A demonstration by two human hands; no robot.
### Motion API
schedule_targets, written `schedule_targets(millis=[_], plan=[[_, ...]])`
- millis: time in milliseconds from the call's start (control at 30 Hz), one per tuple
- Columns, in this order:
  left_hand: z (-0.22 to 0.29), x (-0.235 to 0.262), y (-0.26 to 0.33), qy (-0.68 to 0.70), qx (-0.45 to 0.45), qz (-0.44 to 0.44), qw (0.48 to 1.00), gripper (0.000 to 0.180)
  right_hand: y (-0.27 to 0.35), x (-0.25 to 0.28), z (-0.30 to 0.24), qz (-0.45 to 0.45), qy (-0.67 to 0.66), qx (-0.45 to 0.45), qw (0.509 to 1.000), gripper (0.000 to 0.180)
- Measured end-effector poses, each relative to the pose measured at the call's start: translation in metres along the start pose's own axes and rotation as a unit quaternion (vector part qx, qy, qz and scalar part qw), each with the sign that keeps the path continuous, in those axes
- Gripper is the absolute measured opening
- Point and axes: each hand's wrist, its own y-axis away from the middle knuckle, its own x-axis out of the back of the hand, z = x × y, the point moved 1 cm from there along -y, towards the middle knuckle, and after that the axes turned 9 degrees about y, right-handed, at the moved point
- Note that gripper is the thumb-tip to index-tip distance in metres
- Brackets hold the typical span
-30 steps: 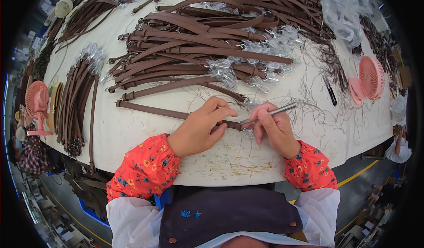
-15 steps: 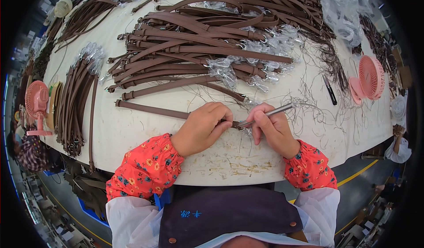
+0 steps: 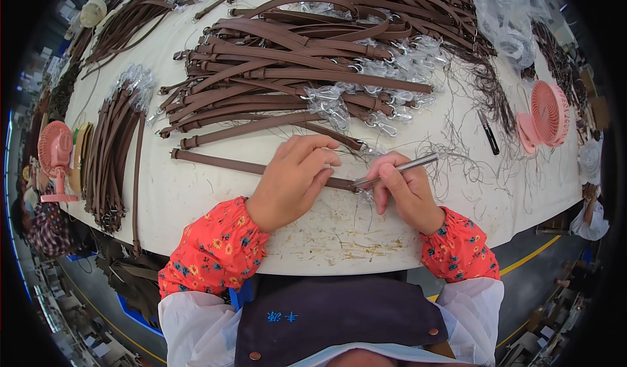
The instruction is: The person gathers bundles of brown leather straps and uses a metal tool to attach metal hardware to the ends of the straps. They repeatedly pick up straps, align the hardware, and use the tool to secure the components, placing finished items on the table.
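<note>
A brown strap (image 3: 219,162) lies across the near part of the table, its right end close to a metal clip in clear plastic. Over the strap's middle is my left hand (image 3: 294,181), fingers loosely bent and apart, with nothing visible in them; whether its underside touches the strap is hidden. My right hand (image 3: 408,194) is closed around a slim silver metal tool (image 3: 418,163) that tapers to a point. The tool's tip meets the strap's right end. Whether it is a pair of tweezers I cannot tell.
A big pile of brown straps (image 3: 281,73) with plastic-wrapped clips lies ahead, a smaller bundle (image 3: 111,151) at left. Pink fans (image 3: 548,113) stand on both sides. Loose threads (image 3: 457,151) and a black-handled cutter (image 3: 488,133) are at right. Clear plastic bags (image 3: 503,21) lie far right.
My left hand has let go of the strap's right part and moved slightly left and up, its fingers spreading. The right hand and its tool have barely shifted.
</note>
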Motion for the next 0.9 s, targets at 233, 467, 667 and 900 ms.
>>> schedule_targets(millis=[233,467,667,900], plan=[[0.001,0.001,0.006,-0.084,-0.017,-0.118,0.989,0.022,-0.002,0.001,0.007,0.035,-0.073,0.075,0.994,0.029],[-0.003,0.000,0.012,0.069,0.073,-0.141,0.985,0.018,-0.001,-0.001,0.009,0.021,-0.110,0.054,0.992,0.030],[0.006,-0.001,0.009,0.074,0.091,-0.107,0.987,0.018,0.000,0.001,0.003,0.042,-0.142,0.036,0.988,0.033],[0.002,-0.012,0.015,-0.042,-0.026,-0.078,0.996,0.018,0.003,0.001,0.002,-0.012,-0.037,0.009,0.999,0.031]])
